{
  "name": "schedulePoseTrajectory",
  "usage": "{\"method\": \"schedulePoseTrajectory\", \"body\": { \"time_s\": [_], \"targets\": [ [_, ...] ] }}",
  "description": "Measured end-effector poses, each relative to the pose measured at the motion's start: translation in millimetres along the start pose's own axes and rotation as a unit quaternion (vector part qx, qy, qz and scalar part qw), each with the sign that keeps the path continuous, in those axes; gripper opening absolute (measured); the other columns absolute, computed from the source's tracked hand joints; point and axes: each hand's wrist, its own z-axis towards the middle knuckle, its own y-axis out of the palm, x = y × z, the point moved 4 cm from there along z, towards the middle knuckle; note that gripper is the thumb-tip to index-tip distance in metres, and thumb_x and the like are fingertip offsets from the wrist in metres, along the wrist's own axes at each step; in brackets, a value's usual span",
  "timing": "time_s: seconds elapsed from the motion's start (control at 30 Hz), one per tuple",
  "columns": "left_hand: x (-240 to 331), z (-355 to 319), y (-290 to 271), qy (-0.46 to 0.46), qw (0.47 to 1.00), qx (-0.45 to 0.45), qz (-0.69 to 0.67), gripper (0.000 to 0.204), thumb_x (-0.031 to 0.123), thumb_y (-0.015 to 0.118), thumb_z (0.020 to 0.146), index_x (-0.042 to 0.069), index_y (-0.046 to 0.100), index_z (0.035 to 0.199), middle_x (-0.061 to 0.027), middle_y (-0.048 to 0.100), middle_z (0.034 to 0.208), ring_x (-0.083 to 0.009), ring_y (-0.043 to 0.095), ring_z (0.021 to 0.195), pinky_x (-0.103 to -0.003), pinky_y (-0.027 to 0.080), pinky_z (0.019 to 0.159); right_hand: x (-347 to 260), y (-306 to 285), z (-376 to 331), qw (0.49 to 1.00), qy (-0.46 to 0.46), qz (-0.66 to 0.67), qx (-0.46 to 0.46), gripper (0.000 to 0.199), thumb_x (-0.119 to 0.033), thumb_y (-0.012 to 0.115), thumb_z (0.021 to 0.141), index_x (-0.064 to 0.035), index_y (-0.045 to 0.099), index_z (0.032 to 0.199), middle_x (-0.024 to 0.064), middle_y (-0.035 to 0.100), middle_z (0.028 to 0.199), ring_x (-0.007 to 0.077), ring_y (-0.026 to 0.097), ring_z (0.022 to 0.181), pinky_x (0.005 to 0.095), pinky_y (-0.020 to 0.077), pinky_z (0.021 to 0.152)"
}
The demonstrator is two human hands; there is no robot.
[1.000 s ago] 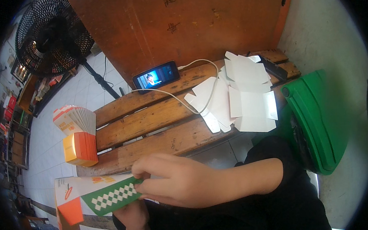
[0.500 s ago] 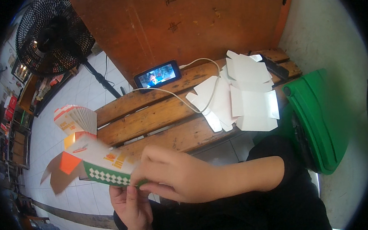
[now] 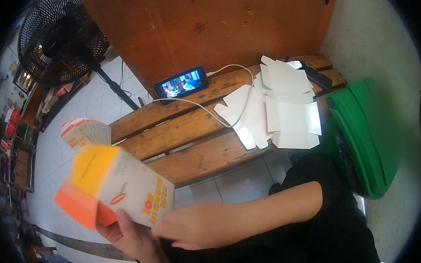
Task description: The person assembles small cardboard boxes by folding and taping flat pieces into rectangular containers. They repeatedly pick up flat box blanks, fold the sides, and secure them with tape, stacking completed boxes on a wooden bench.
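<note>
Left hand holds the lower left of a printed paperboard carton, thumb on the white face next to an orange flap, the other fingers mostly hidden. Right hand is at the carton's lower right corner, blurred; can't tell if it pinches the board or only touches it. Carton is tilted in front of the near left end of the slatted wooden bench, yellow panel toward the upper left, orange flap angled outward. Its far side and inside not visible.

Risks, as judged: support looks to come mainly from the left hand near one end, so if that thumb slips, the carton could twist or drop to the tiled floor. Squeezing hard there could dent the white face or crease the orange flap off its fold line. If the right hand pushes at the corner without a matching hold on the left, the walls could skew out of square. A wide swing up and left could knock the fanned stack of folded cartons at the bench's left end. Reaching across could snag the white charging cable and drag the smartphone over. White unfolded carton blanks overlap on the right; a careless elbow might shift them.
</note>
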Motion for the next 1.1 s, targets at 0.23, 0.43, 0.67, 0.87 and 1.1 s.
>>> {"method": "schedulePoseTrajectory", "body": {
  "time_s": [0.23, 0.43, 0.67, 0.87, 1.1],
  "targets": [
    [15.7, -9.7, 31.6, 0.222, 0.858, -0.282, 0.368, 0.022, 0.013, 0.069, 0.095, -0.002, 0.072, 0.111, -0.0159, 0.067, 0.11, -0.0292, 0.065, 0.106, -0.036, 0.049, 0.092, 0.4, -43.5, 1.4, 0.973, 0.075, -0.094, 0.199, 0.042, -0.028, 0.078, 0.094, -0.0016, 0.061, 0.122, 0.0185, 0.064, 0.119, 0.0352, 0.065, 0.111, 0.0377, 0.0568, 0.092],
    [-3.9, -6.7, 20.6, -0.13, 0.96, -0.225, 0.107, 0.027, 0.009, 0.062, 0.103, -0.001, 0.063, 0.128, -0.0111, 0.066, 0.127, -0.0219, 0.064, 0.117, -0.032, 0.052, 0.098, -5.8, -52.4, 2.3, 0.956, -0.074, -0.224, 0.173, 0.02, -0.011, 0.078, 0.09, -0.0001, 0.068, 0.104, 0.019, 0.069, 0.109, 0.0323, 0.071, 0.099, 0.0334, 0.0616, 0.084],
    [-15.0, -16.0, 12.0, -0.145, 0.976, -0.149, 0.059, 0.037, 0.01, 0.072, 0.097, -0.001, 0.062, 0.131, -0.0109, 0.069, 0.122, -0.022, 0.067, 0.111, -0.036, 0.052, 0.099, -4.4, -52.0, 1.7, 0.959, -0.04, -0.206, 0.189, 0.017, -0.008, 0.082, 0.084, -0.0053, 0.067, 0.092, 0.0153, 0.066, 0.111, 0.0312, 0.065, 0.11, 0.0378, 0.0556, 0.09],
    [-12.4, -15.6, 15.4, -0.17, 0.961, -0.216, -0.007, 0.041, 0.01, 0.081, 0.091, 0.0, 0.066, 0.128, -0.0097, 0.073, 0.118, -0.0192, 0.069, 0.106, -0.032, 0.053, 0.097, 2.6, -41.7, 0.2, 0.976, -0.001, -0.046, 0.213, 0.016, -0.008, 0.083, 0.085, -0.005, 0.068, 0.09, 0.0143, 0.064, 0.115, 0.0309, 0.063, 0.11, 0.0388, 0.0531, 0.092],
    [-16.1, -15.9, 20.3, -0.223, 0.959, -0.159, -0.077, 0.047, 0.015, 0.083, 0.091, 0.0, 0.062, 0.131, -0.0105, 0.071, 0.12, -0.0194, 0.069, 0.107, -0.033, 0.054, 0.096, 4.0, -32.8, 1.7, 0.978, 0.021, -0.03, 0.205, 0.014, -0.013, 0.078, 0.091, -0.0034, 0.069, 0.095, 0.015, 0.064, 0.119, 0.0321, 0.063, 0.115, 0.0395, 0.0532, 0.095]
  ]
}}
